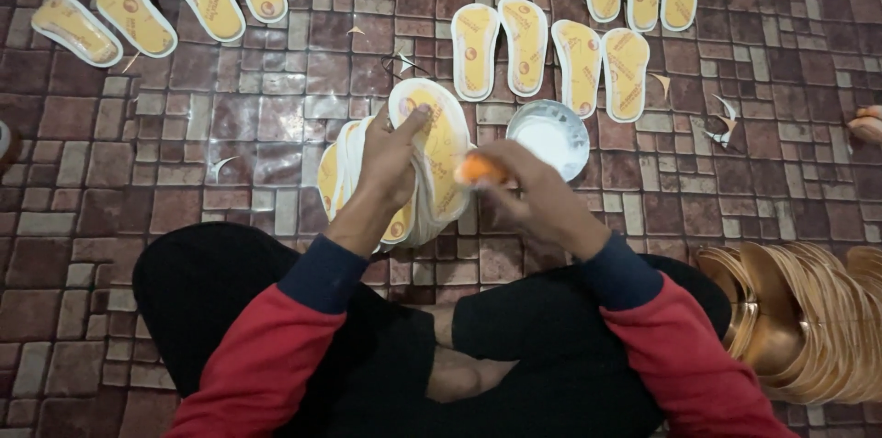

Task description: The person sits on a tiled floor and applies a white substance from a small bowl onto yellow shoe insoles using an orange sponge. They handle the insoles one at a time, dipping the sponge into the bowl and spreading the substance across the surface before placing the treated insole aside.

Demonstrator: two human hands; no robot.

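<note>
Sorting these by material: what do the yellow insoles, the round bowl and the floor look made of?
Insoles: likely foam or card, matte yellow, thin white edges. Bowl: probably metal, shiny grey rim, white content. Floor: glossy brick-pattern tile or vinyl, reflective.

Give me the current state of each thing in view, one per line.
left hand: gripping the top insole
top insole: lifted, tilted up off the stack
insole stack: bunched under the left hand
right hand: closed on an orange applicator
orange applicator: against the insole's edge
bowl: open, holding white paste
floor insoles: laid flat, face up
</note>
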